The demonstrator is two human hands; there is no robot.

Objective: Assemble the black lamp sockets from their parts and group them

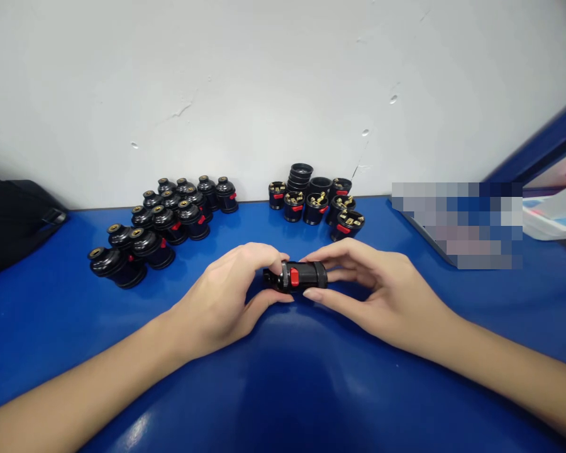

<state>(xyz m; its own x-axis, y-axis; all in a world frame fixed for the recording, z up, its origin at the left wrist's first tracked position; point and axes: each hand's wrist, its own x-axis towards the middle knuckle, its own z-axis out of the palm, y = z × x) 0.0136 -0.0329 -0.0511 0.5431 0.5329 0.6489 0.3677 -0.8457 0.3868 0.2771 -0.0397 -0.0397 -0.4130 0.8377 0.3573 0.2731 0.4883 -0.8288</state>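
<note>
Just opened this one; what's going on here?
A person holds a black socket sideways over a blue table, left hand at its capped end, right hand at the other. Capped sockets stand grouped to the left; open sockets with brass contacts stand beyond the hands by the wall.

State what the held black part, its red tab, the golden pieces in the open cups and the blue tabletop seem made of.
Black part: probably moulded plastic, shiny, with a ribbed ring; coated metal is possible.
Red tab: likely plastic, solid even red.
Golden pieces: apparently brass or plated metal, given their bright glints.
Blue tabletop: glossy, reflecting light; laminate or paint, cannot tell.
</note>
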